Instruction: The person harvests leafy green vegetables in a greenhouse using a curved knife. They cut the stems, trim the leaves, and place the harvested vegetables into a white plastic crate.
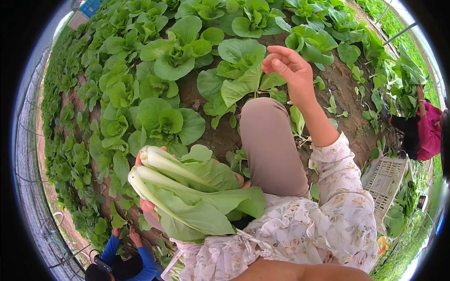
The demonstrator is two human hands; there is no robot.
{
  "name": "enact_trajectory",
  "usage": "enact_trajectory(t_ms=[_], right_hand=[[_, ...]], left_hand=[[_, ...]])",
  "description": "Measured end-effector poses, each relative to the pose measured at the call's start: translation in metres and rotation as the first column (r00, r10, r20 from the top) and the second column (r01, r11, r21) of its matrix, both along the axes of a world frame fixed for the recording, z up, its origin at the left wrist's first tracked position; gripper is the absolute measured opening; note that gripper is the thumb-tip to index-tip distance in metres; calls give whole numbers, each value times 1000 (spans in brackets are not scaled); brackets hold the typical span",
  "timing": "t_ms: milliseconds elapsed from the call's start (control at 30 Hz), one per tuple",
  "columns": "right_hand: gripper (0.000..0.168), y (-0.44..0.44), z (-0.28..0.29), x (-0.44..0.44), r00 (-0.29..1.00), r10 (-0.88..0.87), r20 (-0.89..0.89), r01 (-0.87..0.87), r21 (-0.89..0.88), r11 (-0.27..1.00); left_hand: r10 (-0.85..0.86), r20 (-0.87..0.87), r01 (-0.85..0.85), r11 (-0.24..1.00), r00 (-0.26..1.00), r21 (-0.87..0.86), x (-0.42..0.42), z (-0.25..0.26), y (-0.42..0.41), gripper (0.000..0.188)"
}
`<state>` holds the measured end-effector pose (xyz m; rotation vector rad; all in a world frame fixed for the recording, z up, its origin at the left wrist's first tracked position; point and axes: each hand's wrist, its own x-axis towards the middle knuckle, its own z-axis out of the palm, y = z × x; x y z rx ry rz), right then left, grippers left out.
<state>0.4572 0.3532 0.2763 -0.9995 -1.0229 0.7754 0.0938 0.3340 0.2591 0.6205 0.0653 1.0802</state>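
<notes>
My left hand is wrapped around two harvested heads of leafy greens like bok choy. Their pale, cut stem ends point to the upper left, and the leaves trail across my lap. Most of the left palm is hidden beneath them. Raised beyond my bent knee, my right hand holds nothing that I can see; its fingers are loosely curled and the thumb stands apart. Just to the left of its fingertips grows a rooted leafy green plant, its broad leaves spread over brown soil.
Rows of growing greens fill the left and far side. On the right lie a slatted plastic crate and loose leaves on soil. A person in pink holds greens at right; another in blue sleeves works at lower left.
</notes>
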Motion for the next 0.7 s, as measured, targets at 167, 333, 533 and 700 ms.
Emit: enact_trajectory(t_ms=[167, 333, 533, 700], right_hand=[[28, -40, -143, 71, 963, -216, 163, 271, -600, 753], [26, -55, -262, 76, 933, -46, 356, 317, -756, 572], [23, -29, -326, 112, 749, -76, 658, 590, -611, 529], [25, -17, -338, 140, 544, 186, 818, 759, -574, 306]], left_hand=[[-7, -412, -53, 989, 911, -135, 48, 27, 10, 102], [-88, -417, 21, 987, 905, -161, 80, 7, 20, 94], [-172, -223, 148, 982, 960, -118, 91, -26, 32, 103], [-174, -183, 141, 974, 968, -177, 83, -22, 34, 110]])
